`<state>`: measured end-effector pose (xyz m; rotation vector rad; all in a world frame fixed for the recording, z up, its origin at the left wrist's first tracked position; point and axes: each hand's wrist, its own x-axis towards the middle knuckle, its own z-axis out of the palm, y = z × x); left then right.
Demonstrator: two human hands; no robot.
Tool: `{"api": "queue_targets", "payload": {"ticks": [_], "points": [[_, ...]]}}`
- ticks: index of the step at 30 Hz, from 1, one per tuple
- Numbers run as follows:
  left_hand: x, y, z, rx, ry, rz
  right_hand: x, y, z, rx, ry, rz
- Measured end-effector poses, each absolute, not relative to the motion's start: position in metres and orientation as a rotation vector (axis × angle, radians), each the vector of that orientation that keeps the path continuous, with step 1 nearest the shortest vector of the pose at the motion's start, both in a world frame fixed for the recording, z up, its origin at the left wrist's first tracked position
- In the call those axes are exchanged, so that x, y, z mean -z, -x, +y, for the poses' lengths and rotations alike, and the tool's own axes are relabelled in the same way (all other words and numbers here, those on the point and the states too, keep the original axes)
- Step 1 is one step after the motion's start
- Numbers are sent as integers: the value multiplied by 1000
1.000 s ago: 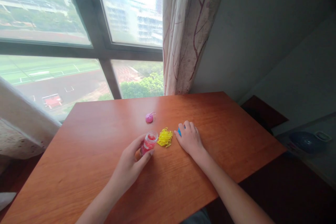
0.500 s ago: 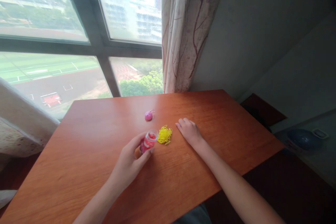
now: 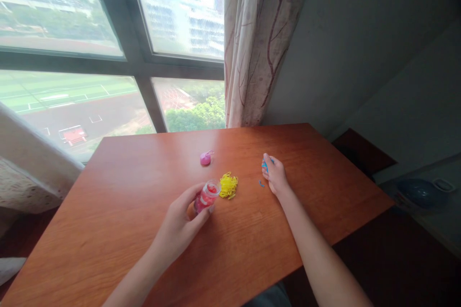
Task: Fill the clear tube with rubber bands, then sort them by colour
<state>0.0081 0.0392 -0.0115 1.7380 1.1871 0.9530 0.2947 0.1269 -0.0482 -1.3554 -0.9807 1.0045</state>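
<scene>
My left hand (image 3: 182, 220) is wrapped round a small clear jar (image 3: 206, 195) filled with red bands, tilted and open at the top, on the wooden table (image 3: 144, 230). Just right of the jar lies a heap of yellow bands (image 3: 228, 185). My right hand (image 3: 275, 176) rests farther right with its fingers curled over blue bands (image 3: 265, 165); one stray blue band (image 3: 260, 183) lies beside it. A pink lid (image 3: 205, 158) sits behind the jar.
A window (image 3: 108, 57) and a patterned curtain (image 3: 259, 43) stand behind the table's far edge. A grey wall runs to the right. Beyond the table's right edge, lower down, is a dark blue bowl-like object (image 3: 414, 192).
My right hand slid right, away from the yellow heap, dragging the blue bands with it and leaving one behind. The left hand and the jar stayed almost still.
</scene>
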Motion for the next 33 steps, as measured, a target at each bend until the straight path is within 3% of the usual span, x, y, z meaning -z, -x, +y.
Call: {"api": "queue_targets", "payload": {"ticks": [7,17,33], "points": [[8,-9,38,-929,-1791,1203,32,-294,107,-1465,880,-554],[2,-14,34,-920,-1834,1193,23,-248,76,-1821,165,-44],[-6,-20,24,-881,-1869,1097,-3,-208,58,-1866,155,22]]}}
